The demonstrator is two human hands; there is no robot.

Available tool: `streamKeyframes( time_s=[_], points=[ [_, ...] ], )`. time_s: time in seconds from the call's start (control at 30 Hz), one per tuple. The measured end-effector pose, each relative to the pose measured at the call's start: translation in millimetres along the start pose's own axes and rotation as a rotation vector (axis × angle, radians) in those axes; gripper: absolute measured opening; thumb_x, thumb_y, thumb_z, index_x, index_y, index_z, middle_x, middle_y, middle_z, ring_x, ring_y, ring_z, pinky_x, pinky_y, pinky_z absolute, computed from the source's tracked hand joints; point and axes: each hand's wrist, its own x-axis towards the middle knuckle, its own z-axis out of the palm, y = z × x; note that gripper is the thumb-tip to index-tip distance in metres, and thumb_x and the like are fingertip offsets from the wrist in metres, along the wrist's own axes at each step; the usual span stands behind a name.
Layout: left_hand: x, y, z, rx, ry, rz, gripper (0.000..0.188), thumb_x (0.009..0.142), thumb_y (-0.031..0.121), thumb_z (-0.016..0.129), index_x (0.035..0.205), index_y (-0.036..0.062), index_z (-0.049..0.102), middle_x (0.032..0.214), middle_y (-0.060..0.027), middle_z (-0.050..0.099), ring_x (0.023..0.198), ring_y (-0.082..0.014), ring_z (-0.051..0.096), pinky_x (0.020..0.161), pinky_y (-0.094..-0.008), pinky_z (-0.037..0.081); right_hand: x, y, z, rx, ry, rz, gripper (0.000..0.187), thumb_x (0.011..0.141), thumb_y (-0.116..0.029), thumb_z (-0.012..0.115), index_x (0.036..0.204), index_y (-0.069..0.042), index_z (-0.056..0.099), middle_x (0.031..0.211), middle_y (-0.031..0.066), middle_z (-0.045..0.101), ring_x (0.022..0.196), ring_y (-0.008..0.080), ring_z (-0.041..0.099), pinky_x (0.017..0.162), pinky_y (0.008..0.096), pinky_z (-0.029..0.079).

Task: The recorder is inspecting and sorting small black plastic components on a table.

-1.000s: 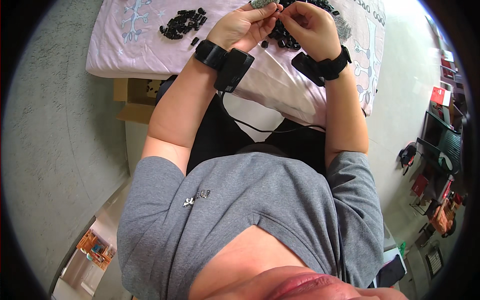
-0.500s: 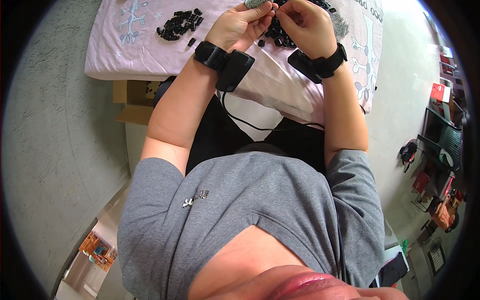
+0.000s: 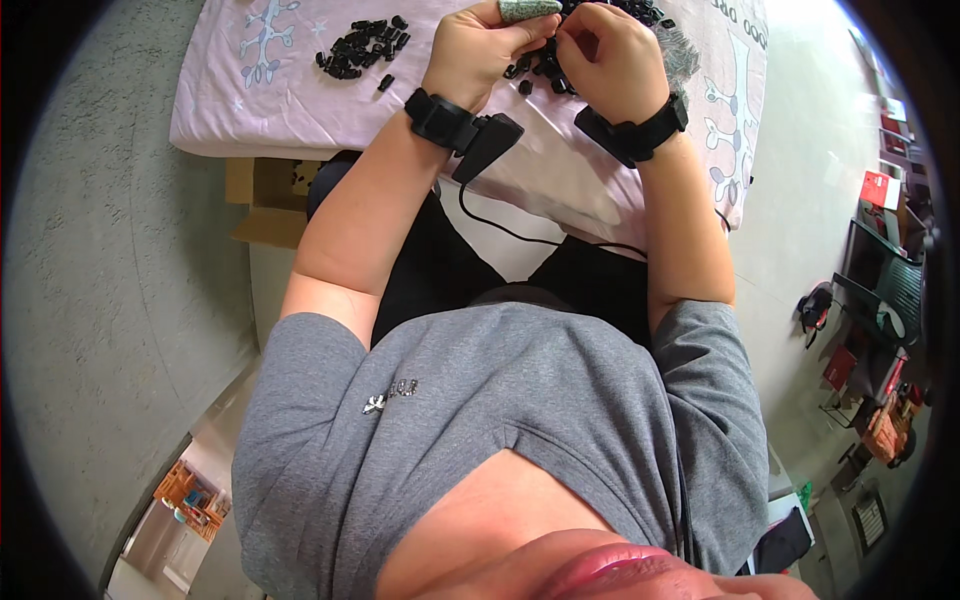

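My left hand (image 3: 478,55) is raised over the table, its thumb pressed toward its fingers. A grey-green speckled cover (image 3: 528,10) sits on one of its fingers. Close beside it, my right hand (image 3: 622,58) is curled with thumb and forefinger pinched together. Whatever either pinch holds is too small or hidden to make out. Beneath and between the hands lies a heap of small black plastic-looking pieces (image 3: 542,68). Another group of such black pieces (image 3: 360,50) lies to the left, with a single black piece (image 3: 386,83) apart from it.
A pink patterned cloth (image 3: 260,110) covers the table. Black straps with boxes (image 3: 488,145) are on both wrists, and a black cable (image 3: 510,236) hangs below. At the table's left stands an open cardboard box (image 3: 270,225). A clear plastic bag (image 3: 680,58) lies beside the right heap.
My left hand has turned and shifted slightly right, bringing the speckled finger cover more into view. The small dark piece seen between the fingertips earlier no longer shows clearly. My right hand curls tighter.
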Motion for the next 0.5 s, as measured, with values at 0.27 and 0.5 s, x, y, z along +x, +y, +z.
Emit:
streamKeyframes(
  time_s=[0.27,0.5],
  points=[
    [3.7,16.7,-12.3,-0.063,-0.156,0.072,0.013,0.096,0.008,0.073,0.109,0.0038,0.074,0.093,-0.0017,0.075,0.073,-0.0069,0.067,0.065,-0.0201,0.053,2.9,-8.2,-9.9,0.226,-0.122,0.190,0.011,0.085,-0.004,0.075,0.086,0.002,0.067,0.073,0.0123,0.065,0.065,0.0219,0.067,0.063,0.0330,0.054],
    [7.7,21.5,-20.6,0.104,-0.236,-0.047,0.018,0.099,0.016,0.072,0.115,0.0079,0.069,0.087,0.0020,0.072,0.068,-0.0040,0.063,0.059,-0.0175,0.049,3.9,3.9,6.4,0.761,-0.121,0.405,0.011,0.094,0.006,0.067,0.105,0.004,0.069,0.083,0.0025,0.069,0.075,0.0081,0.066,0.067,0.0233,0.054]
  ],
)
